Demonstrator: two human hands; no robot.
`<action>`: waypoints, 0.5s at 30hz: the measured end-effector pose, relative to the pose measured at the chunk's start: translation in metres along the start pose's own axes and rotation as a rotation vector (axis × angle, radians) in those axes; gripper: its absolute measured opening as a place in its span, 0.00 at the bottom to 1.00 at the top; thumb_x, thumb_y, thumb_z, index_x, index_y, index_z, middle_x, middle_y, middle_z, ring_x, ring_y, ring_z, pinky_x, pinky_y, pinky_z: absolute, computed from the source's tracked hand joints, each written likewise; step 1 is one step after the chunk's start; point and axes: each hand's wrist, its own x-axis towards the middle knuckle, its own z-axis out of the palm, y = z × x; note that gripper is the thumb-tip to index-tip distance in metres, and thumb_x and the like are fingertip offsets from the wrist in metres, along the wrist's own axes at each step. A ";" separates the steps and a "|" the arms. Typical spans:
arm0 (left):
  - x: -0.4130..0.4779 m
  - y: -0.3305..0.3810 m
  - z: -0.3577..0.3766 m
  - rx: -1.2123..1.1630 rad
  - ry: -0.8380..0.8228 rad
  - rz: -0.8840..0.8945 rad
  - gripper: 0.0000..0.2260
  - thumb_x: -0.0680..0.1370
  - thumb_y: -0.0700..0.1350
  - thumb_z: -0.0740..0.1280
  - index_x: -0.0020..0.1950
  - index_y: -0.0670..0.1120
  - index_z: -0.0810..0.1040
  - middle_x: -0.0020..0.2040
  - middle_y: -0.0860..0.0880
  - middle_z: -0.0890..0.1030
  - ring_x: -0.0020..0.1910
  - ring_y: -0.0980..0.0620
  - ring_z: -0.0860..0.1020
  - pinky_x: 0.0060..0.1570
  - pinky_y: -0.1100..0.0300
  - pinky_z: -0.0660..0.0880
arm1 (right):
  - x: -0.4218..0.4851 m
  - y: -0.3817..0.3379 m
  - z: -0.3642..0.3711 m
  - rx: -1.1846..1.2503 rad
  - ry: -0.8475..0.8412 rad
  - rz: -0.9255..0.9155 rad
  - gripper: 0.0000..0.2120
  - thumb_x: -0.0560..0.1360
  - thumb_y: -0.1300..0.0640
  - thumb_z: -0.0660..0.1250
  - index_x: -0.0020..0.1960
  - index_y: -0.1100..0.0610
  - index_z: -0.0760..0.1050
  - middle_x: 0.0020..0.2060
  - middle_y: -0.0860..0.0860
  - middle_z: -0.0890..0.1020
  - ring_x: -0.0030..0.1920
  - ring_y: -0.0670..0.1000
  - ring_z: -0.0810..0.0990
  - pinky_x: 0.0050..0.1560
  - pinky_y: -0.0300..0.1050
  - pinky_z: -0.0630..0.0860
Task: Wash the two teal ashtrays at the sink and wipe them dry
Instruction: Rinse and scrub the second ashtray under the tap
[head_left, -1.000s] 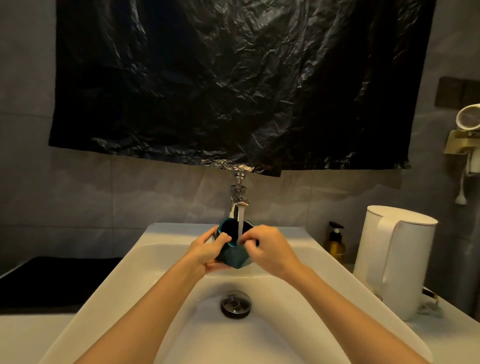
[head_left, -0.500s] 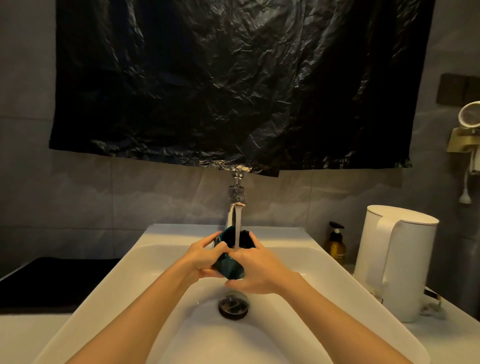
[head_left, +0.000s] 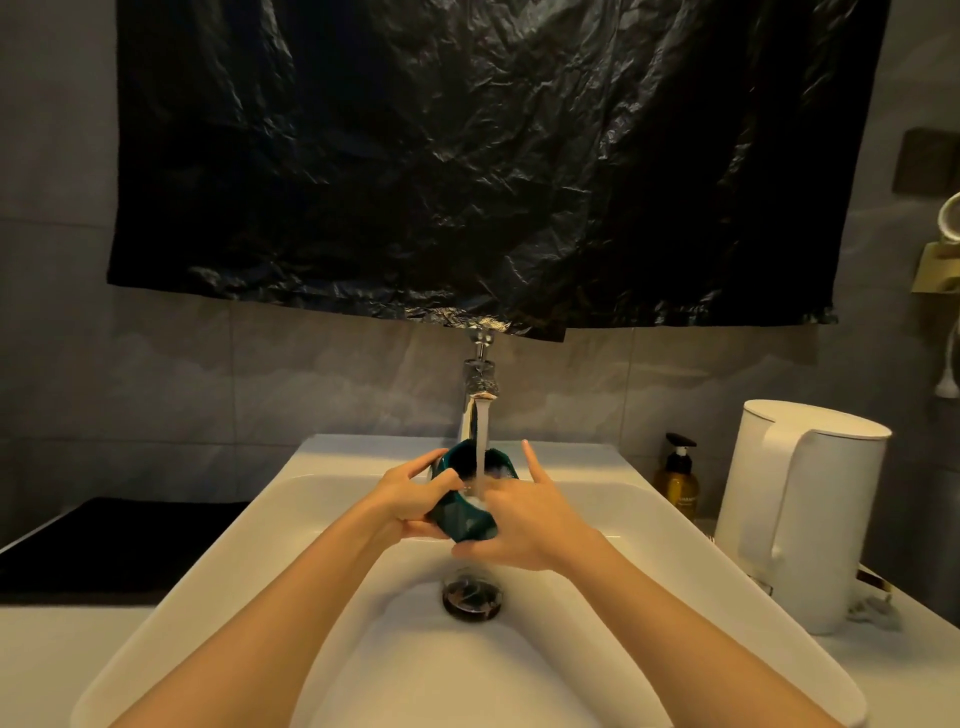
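**Left hand and right hand hold one teal ashtray under the running tap**

The left hand grips the ashtray's near-left wall, thumb over the rim and fingers curled behind. The right hand cups it from the other side with the thumb tucked beneath and the forefinger sticking straight up. Its other fingers seem to reach into the bowl, though the water stream blurs them. The ashtray is tilted above the sink, mouth to the stream.

Wet glaze is likely slippery. A loose right-hand hold could let the ashtray drop onto the basin or the drain and chip. Water striking the tilted bowl could also splash onto the counter.

A white kettle and an amber soap bottle stand to the right, and a black plastic sheet hangs behind. Nothing blocks the hands. The second ashtray and a drying cloth are not in view.
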 end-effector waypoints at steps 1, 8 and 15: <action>0.000 0.000 0.000 -0.007 0.013 -0.003 0.20 0.77 0.42 0.68 0.67 0.55 0.72 0.62 0.40 0.76 0.54 0.37 0.79 0.44 0.42 0.80 | -0.002 -0.001 -0.001 -0.010 0.006 0.000 0.30 0.74 0.37 0.61 0.73 0.48 0.64 0.65 0.48 0.76 0.69 0.51 0.69 0.74 0.57 0.33; -0.005 0.001 -0.001 0.005 -0.004 -0.032 0.19 0.77 0.43 0.67 0.67 0.54 0.71 0.62 0.39 0.75 0.54 0.38 0.79 0.41 0.47 0.81 | -0.002 -0.002 -0.001 0.009 -0.023 -0.046 0.31 0.74 0.41 0.64 0.74 0.46 0.60 0.68 0.48 0.73 0.70 0.52 0.67 0.74 0.60 0.34; -0.005 0.002 -0.002 -0.014 0.041 -0.018 0.19 0.77 0.41 0.67 0.67 0.53 0.71 0.62 0.39 0.75 0.52 0.39 0.79 0.38 0.47 0.81 | -0.003 -0.013 0.001 0.226 0.035 -0.027 0.27 0.74 0.50 0.67 0.71 0.50 0.66 0.65 0.50 0.76 0.70 0.56 0.66 0.75 0.49 0.47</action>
